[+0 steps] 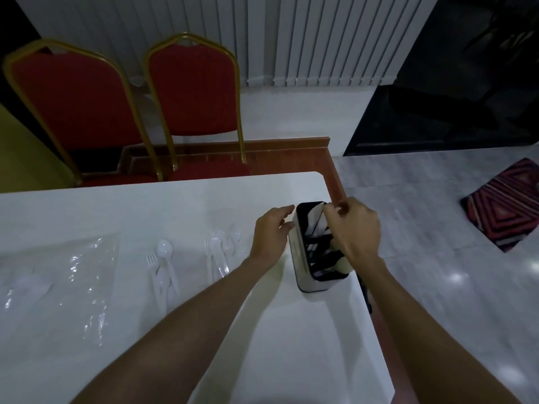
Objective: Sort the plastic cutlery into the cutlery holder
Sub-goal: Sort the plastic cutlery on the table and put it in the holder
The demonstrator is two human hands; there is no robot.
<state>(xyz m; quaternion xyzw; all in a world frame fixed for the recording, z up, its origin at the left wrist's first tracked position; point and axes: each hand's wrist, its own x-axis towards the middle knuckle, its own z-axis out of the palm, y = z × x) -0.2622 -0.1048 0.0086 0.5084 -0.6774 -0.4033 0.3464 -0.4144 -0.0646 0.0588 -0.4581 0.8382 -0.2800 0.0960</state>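
The cutlery holder point(300, 275), a metal box with a black divided top, stands near the table's right edge with white plastic cutlery inside. My left hand point(269, 236) rests against its left side, fingers relaxed. My right hand point(354, 228) hovers over the holder's far end, fingertips pinching a white plastic piece point(316, 212) that dips into the far compartment. Two loose piles of white cutlery lie on the table: forks and spoons point(164, 268) at centre-left, and another bunch point(221, 249) just left of my left hand.
Clear plastic wrapping point(75, 281) lies on the white table point(291, 339) at the left. Two red chairs with gold frames point(192, 91) stand behind the table. The table's right edge runs close beside the holder; a striped mat point(507, 204) lies on the floor.
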